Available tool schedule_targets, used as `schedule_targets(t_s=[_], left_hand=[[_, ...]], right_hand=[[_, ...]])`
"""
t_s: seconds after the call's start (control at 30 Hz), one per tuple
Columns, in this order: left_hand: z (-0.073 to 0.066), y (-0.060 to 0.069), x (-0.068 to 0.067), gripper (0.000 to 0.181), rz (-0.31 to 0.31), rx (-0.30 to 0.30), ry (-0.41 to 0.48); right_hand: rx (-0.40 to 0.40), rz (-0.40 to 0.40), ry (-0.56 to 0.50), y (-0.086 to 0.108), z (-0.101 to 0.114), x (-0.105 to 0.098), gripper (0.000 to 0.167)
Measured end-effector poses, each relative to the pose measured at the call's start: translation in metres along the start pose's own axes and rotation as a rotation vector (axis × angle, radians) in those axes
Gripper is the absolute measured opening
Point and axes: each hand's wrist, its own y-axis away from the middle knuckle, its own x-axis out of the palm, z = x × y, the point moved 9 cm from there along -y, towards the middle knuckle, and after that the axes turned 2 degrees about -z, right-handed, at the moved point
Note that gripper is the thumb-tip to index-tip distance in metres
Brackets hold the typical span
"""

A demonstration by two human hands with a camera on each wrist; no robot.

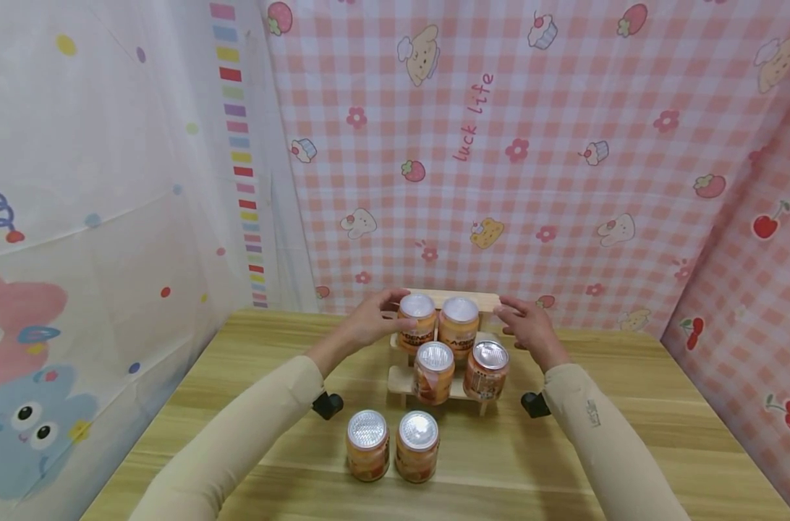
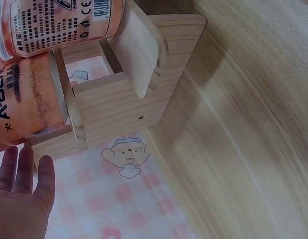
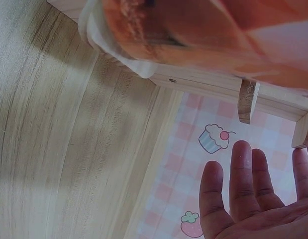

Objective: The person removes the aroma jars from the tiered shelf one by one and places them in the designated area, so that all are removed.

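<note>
A stepped wooden rack [image 1: 404, 379] [image 2: 106, 107] [image 3: 208, 82] stands near the table's back edge. Two orange cans [image 1: 459, 329] [image 2: 32, 99] stand side by side on its middle step; two more [image 1: 433, 373] [image 3: 208, 35] stand apart on the lowest step. The top step [image 1: 456, 298] holds no can. My left hand [image 1: 372, 318] [image 2: 22, 204] is at the rack's upper left, fingers extended beside the left middle can. At the top step's right end is my right hand [image 1: 532, 329] [image 3: 263, 204], fingers loosely extended; contact is unclear.
Two more orange cans [image 1: 367, 445] [image 1: 417, 446] stand on the wooden table [image 1: 291, 477] in front of the rack. Black objects [image 1: 328, 405] [image 1: 534, 404] show by both forearms. A pink checked cloth [image 1: 382, 145] hangs behind, and a white patterned sheet [image 1: 128, 275] hangs at the left.
</note>
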Motion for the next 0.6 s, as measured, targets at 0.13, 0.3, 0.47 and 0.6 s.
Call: schedule_targets(t_s=[0.13, 0.3, 0.47, 0.6], left_hand=[[0.0005, -0.0006, 0.0009, 0.067, -0.008, -0.001, -0.037], [0.0012, -0.0018, 0.0013, 0.063, -0.013, -0.003, -0.054], [0.0008, -0.0032, 0.0011, 0.058, -0.023, 0.01, -0.041], [0.0012, -0.0035, 0.0001, 0.054, -0.038, 0.016, -0.036]], right_hand=[[0.001, 0.002, 0.002, 0.0005, -0.0001, -0.0005, 0.054], [-0.009, 0.003, 0.003, 0.0008, 0.0002, -0.0015, 0.054], [-0.012, 0.004, -0.001, 0.001, 0.0002, -0.0011, 0.054], [-0.008, 0.002, -0.001, 0.0011, -0.0004, -0.0006, 0.055]])
